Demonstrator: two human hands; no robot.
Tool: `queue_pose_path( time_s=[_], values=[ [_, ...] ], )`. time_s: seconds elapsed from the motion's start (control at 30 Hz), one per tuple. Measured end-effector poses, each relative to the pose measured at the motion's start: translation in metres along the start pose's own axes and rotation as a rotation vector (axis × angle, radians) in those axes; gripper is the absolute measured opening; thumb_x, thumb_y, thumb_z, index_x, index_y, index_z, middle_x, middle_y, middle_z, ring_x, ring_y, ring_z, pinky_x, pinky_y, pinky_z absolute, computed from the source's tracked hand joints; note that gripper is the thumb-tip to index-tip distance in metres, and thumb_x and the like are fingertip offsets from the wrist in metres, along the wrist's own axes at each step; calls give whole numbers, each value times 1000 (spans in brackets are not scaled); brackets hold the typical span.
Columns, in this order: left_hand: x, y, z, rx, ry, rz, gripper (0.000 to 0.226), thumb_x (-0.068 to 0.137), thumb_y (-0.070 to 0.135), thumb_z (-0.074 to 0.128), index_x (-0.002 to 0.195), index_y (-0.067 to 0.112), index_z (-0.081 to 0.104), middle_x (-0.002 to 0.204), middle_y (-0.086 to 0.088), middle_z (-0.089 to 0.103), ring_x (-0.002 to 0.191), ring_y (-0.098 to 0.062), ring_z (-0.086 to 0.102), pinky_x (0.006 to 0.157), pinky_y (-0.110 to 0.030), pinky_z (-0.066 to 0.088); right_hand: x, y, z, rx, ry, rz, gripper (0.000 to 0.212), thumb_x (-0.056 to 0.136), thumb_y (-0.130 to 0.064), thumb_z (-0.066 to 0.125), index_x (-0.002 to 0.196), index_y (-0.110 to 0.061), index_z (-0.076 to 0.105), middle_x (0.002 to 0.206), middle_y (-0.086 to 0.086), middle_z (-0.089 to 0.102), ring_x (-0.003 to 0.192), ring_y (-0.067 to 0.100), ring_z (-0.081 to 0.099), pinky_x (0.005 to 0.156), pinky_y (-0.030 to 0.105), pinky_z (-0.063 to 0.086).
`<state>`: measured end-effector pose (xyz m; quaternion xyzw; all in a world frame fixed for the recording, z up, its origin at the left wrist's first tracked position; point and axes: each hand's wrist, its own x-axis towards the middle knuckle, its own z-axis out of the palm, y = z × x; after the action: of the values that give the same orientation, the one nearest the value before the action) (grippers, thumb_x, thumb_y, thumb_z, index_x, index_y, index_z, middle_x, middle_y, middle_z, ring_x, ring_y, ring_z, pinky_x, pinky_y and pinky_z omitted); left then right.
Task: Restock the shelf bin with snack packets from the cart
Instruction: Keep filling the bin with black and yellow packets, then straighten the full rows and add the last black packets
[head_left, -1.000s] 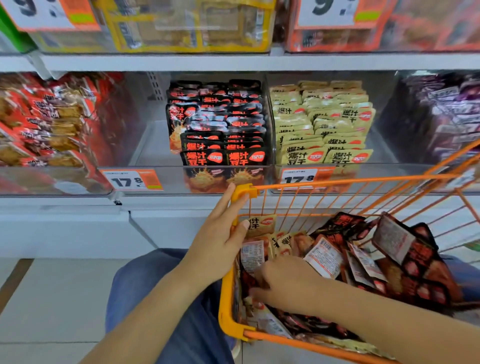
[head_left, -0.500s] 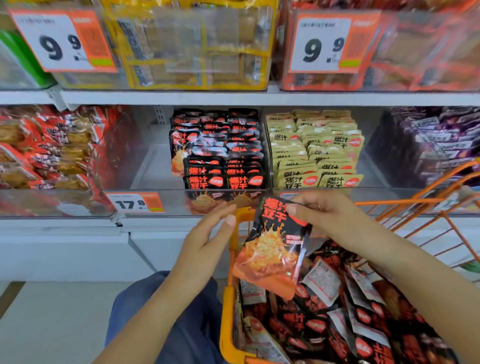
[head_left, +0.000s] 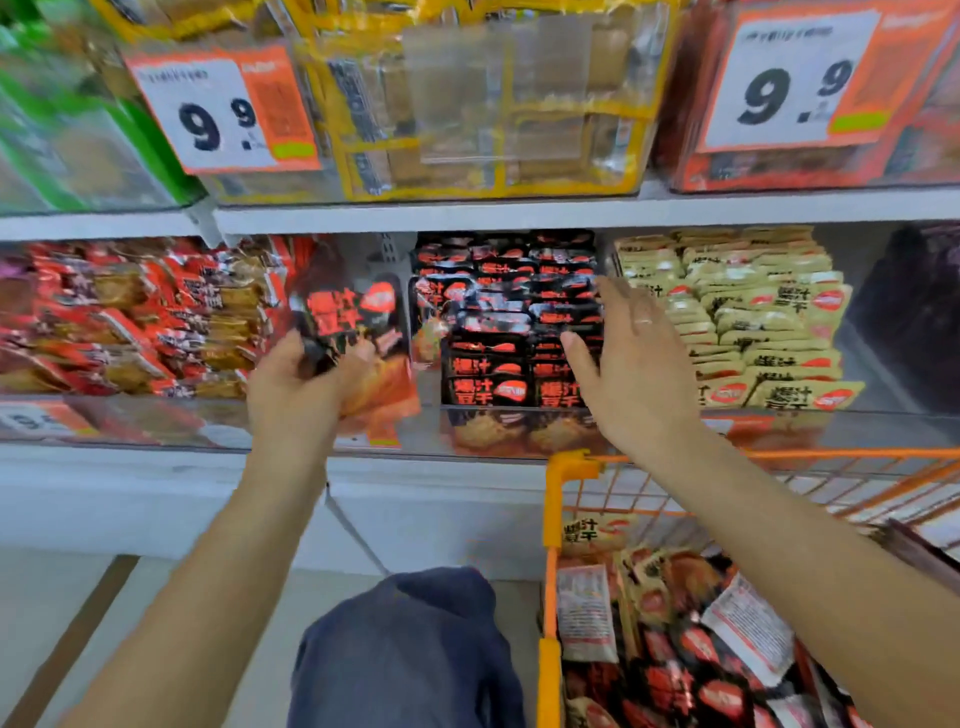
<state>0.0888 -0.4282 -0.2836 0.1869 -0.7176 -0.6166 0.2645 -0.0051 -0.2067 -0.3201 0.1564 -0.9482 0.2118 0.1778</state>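
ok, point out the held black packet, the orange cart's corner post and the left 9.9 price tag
black packet (head_left: 340, 312): head view, printed upper face.
orange cart (head_left: 570, 470): head view, corner post top.
9.9 price tag (head_left: 208, 119): head view, white panel.

A black-and-red packet is up in front of the shelf, upright and tilted a little, its top blurred, just left of the bin. The clear-fronted bin holds neat rows of matching black packets, stacked on edge and leaning back. Down at the lower right, the orange wire cart is heaped with loose packets, black and what looks like tan, lying every which way.
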Motion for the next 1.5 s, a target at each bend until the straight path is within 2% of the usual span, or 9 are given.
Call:
queue_pose_path(
  time_s=[0.3, 0.47, 0.53, 0.63, 0.93, 1.03, 1.13, 1.3, 1.5],
  values=[
    [128, -48, 62, 197, -71, -242, 17, 77, 0, 73, 80, 11, 60, 81, -10, 58, 71, -16, 50, 54, -19, 41, 0, 9, 34, -137, 146, -17, 52, 97, -35, 31, 135, -5, 50, 142, 25, 44, 124, 39, 51, 93, 49, 48],
    [129, -72, 91, 358, -240, -375, 28, 89, -7, 48, 66, 9, 47, 63, -10, 45, 30, -10, 42, 32, -13, 28, 1, 11, 35, -150, 155, -31, 50, 97, -33, 31, 134, -7, 52, 142, 25, 43, 125, 39, 50, 89, 49, 50],
    [128, -79, 94, 596, -224, -285, 8, 90, 6, 55, 83, 6, 58, 79, -17, 59, 57, -17, 62, 50, -26, 45, 1, 11, 35, -157, 158, -34, 50, 97, -33, 31, 133, -7, 52, 143, 25, 43, 125, 39, 50, 88, 48, 50],
    [129, -83, 97, 871, -139, -135, 46, 90, 4, 56, 131, -8, 40, 126, -28, 51, 116, -40, 51, 89, -40, 41, 1, 12, 37, -169, 161, -34, 49, 97, -33, 31, 133, -8, 53, 143, 25, 43, 125, 39, 51, 88, 49, 50],
    [123, -73, 83, 928, -199, -167, 56, 91, 17, 59, 139, 1, 36, 136, -23, 48, 125, -36, 46, 97, -38, 39, -1, 13, 35, -96, 173, -65, 54, 99, -38, 27, 137, -7, 48, 147, 24, 37, 137, 37, 35, 111, 49, 30],
    [109, -48, 69, 821, -44, 26, 56, 84, 8, 62, 136, 3, 43, 131, -23, 52, 121, -36, 49, 96, -35, 38, -8, 15, 16, 86, 215, -220, 46, 99, -32, 34, 136, -8, 48, 150, 19, 35, 142, 32, 25, 119, 45, 12],
    [54, -16, 58, 712, -79, 375, 40, 85, 7, 60, 125, 5, 56, 125, -16, 59, 117, -28, 51, 97, -28, 34, -36, 24, -9, 217, 242, -462, 33, 96, -18, 45, 123, -4, 59, 136, 16, 52, 130, 28, 43, 112, 41, 30],
    [-78, -14, 61, 535, -605, 542, 29, 86, 31, 50, 103, 17, 69, 104, 6, 66, 102, -12, 56, 95, -32, 41, -105, 55, -22, 22, -160, -705, 32, 96, -34, 40, 85, -19, 66, 70, -3, 63, 55, 18, 59, 44, 29, 45],
    [-137, -45, 80, 907, -829, 476, 47, 98, 47, 38, 140, 26, 42, 148, 11, 35, 143, -6, -11, 114, -25, -6, -139, 82, -32, -183, -1266, -306, 37, 86, -51, 60, 101, -18, 57, 93, 9, 62, 82, 26, 59, 64, 37, 43]
  ],
)
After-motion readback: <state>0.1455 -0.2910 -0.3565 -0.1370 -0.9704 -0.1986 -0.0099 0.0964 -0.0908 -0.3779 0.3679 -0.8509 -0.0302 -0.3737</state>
